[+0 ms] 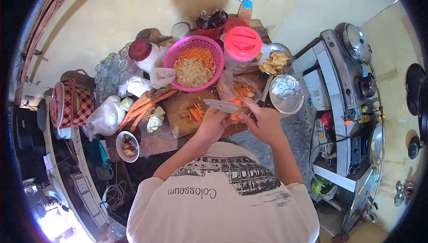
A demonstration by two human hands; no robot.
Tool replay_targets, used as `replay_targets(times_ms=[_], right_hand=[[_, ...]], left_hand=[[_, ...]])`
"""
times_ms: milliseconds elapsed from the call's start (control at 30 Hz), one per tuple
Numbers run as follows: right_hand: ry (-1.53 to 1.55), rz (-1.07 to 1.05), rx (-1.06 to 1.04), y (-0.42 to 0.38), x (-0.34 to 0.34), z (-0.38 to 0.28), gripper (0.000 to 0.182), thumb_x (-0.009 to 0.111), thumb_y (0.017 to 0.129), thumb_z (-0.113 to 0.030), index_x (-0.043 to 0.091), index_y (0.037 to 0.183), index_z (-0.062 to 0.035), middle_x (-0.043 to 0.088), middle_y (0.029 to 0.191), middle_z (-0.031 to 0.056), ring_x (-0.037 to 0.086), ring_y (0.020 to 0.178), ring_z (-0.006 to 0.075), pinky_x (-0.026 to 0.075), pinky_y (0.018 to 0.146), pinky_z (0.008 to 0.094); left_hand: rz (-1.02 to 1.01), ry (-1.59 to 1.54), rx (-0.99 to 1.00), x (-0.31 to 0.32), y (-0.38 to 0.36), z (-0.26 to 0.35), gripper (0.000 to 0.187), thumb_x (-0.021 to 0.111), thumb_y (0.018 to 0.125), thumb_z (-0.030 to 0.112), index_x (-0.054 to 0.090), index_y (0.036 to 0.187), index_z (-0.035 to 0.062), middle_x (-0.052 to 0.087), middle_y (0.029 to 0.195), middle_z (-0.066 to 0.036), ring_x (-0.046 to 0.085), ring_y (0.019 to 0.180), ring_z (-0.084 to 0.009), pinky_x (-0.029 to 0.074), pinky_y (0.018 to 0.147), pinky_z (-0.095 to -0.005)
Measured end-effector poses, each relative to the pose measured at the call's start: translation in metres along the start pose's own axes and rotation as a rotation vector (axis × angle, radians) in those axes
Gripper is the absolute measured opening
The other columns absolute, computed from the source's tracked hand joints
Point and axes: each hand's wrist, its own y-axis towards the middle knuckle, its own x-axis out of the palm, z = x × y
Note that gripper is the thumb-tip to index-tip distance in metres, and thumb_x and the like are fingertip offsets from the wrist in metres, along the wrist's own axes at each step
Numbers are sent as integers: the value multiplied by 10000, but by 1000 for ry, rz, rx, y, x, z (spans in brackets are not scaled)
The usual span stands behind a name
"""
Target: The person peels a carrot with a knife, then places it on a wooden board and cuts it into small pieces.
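Just above the table's front part, my left hand [212,124] is closed on a peeled orange carrot [234,117]. My right hand [264,122] grips a knife [222,106] whose broad blade points left and lies against the carrot. Its handle is mostly hidden by my fingers. Below the blade tip, cut carrot sticks [195,112] lie on the wooden cutting board [180,120]. Behind my hands sits a clear plastic bag [226,85] beside carrot peelings [244,89].
A pink basket [220,67] holds shredded carrot and pale shreds. Whole carrots [145,105], cabbage pieces [155,120] and a small bowl [119,142] are at left. A red-lidded pitcher [242,42], a bowl of yellowish pieces [290,58] and a foil-like round container [286,93] stand right.
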Motion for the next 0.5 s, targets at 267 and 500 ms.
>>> replay_targets(times_ms=[267, 500], right_hand=[[116, 172, 25, 3, 17, 8, 406, 605, 853, -345, 538, 1190, -129, 620, 672, 139, 634, 600, 286, 468, 528, 368], [239, -2, 88, -1, 0, -9, 513, 609, 850, -382, 480, 1299, -171, 582, 605, 119, 603, 527, 245, 444, 512, 350]], left_hand=[[157, -28, -52, 6, -1, -1, 302, 508, 944, 180, 501, 1197, 17, 601, 1036, -70, 623, 885, -155, 552, 701, -274], [67, 31, -42, -4, 3, 4, 386, 505, 942, 241, 446, 1261, 31, 577, 1129, -58, 592, 976, -147, 519, 820, -314]])
